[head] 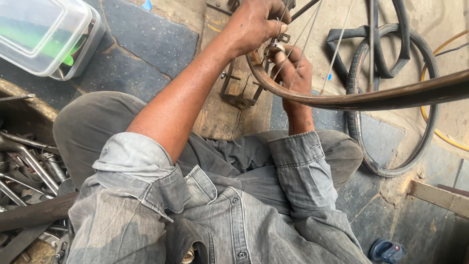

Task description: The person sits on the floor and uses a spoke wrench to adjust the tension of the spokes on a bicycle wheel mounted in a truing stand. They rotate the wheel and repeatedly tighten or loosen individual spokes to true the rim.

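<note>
Grey denim shirt (229, 215) closest in, sleeves rolled, knees bent under it. Pile of metal tools (29, 171) low at the person's left. Further out, right hand (293, 73) curled under the rusty wheel rim (342, 100), grip pinching a spoke (305, 46). Left hand (254, 24) just beyond, grip pressed together on the rim's top edge. Black tyre (391, 122) on the floor beyond; clear plastic box (46, 36) far left.

Across the upper right, the rusty rim (342, 100) and its thin spokes (305, 44) barred the way, with a tyre (391, 98) on the floor behind, while a plastic box (46, 36) filled the upper left and bare floor (146, 44) lay open between them.
</note>
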